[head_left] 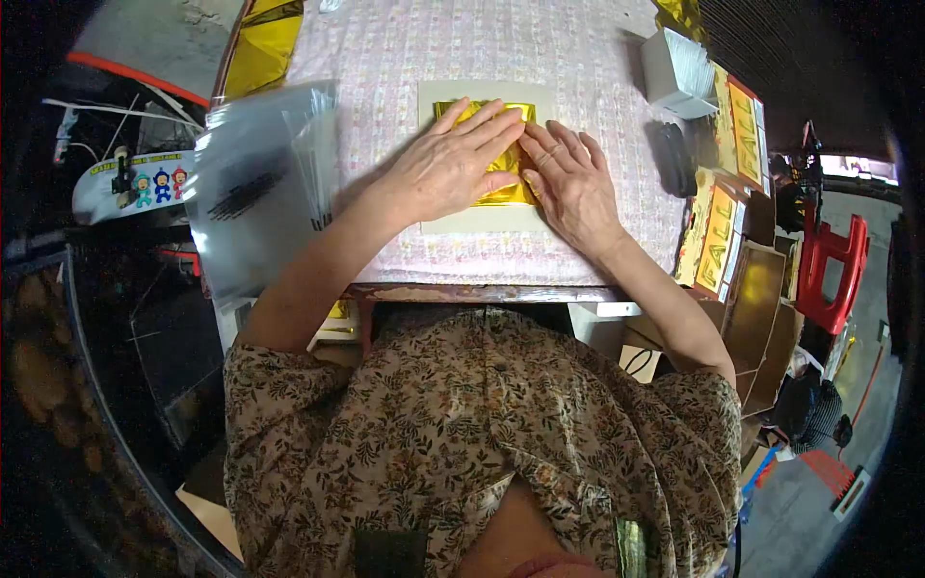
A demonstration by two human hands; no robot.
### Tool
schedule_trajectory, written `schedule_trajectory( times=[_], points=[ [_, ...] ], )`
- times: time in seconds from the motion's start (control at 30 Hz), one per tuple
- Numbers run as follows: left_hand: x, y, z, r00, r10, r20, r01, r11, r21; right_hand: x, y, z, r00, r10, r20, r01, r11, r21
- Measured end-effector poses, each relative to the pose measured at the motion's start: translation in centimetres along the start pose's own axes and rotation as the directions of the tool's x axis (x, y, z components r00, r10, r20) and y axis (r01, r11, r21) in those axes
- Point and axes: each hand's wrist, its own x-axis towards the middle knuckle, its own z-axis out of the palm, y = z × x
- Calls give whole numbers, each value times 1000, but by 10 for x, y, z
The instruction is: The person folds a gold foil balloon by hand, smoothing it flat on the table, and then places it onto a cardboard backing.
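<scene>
A shiny gold foil piece (508, 196) lies on a beige card (451, 223) in the middle of the table. My left hand (445, 171) rests flat across the foil, its fingers stretched out toward the upper right and its thumb apart. Against the foil's right edge lies my right hand (576, 193), fingers extended and slightly bent, with the fingertips close to those of my left. Both hands cover much of the foil, so whether anything lies beneath it is hidden.
Clear plastic sleeves (255, 183) overhang the table's left side. A stack of white cards (679, 72) stands at the back right, near a dark object (672, 159) and printed yellow boxes (718, 236). More gold foil (260, 53) lies at the back left. A patterned cloth (385, 63) covers the table.
</scene>
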Motion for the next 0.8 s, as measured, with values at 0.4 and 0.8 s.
schedule_trajectory(
  times=[0.4,0.8],
  points=[
    [12,-40,-12,945,-271,-181,241,955,-174,-4,1,2,1000,21,2,-21,999,42],
    [32,-49,1,899,-386,-205,349,917,-194,-5,3,4,999,46,18,-47,996,75]
  ],
)
